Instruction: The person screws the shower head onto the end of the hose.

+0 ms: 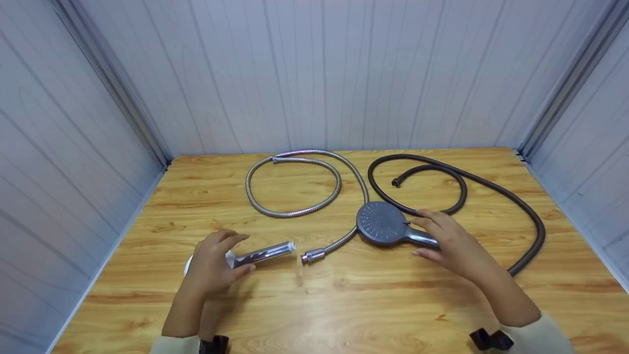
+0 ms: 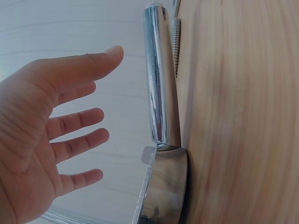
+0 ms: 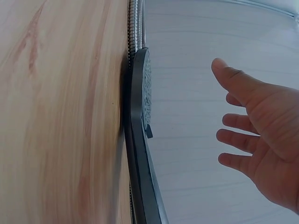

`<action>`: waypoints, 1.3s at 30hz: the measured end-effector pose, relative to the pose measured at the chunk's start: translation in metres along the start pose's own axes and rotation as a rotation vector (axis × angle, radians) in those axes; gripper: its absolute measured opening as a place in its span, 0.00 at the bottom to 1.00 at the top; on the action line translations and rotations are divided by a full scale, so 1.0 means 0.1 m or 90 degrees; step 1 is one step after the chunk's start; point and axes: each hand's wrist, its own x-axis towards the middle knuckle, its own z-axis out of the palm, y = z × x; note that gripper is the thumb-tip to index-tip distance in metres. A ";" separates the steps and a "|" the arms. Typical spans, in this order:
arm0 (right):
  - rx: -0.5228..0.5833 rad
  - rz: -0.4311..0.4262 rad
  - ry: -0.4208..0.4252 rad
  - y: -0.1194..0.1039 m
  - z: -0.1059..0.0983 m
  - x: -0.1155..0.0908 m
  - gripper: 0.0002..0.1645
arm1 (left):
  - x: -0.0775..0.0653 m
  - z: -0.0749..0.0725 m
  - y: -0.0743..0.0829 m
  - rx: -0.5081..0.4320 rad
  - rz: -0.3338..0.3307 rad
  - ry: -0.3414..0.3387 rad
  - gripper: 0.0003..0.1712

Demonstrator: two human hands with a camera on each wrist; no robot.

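A chrome shower head (image 2: 161,74) lies on the table, its handle pointing right. My left hand (image 1: 212,258) hovers over it with fingers apart, hiding most of its head in the head view; the left wrist view shows a gap between them. A dark grey shower head (image 1: 381,222) lies face up across a silver hose. Above its handle (image 3: 142,182) my right hand (image 1: 449,243) is held with spread fingers, not touching it in the right wrist view. Neither hand holds anything.
The silver metal hose (image 1: 290,214) loops at the back middle, its chrome end fitting (image 1: 313,255) near the chrome handle's tip. A black hose (image 1: 528,211) coils at the back right. White panel walls (image 1: 344,73) enclose the wooden table (image 1: 344,314) at the back and sides.
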 end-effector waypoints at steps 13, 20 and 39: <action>0.005 -0.042 0.012 -0.04 0.04 0.10 0.38 | 0.03 0.02 0.01 -0.060 -0.018 -0.018 0.36; 0.011 -0.052 0.006 -0.06 0.04 0.15 0.36 | 0.03 0.03 -0.01 -0.057 -0.028 -0.029 0.34; 0.058 -0.028 -0.024 -0.14 0.16 0.22 0.32 | 0.05 0.05 -0.05 -0.073 -0.021 -0.043 0.25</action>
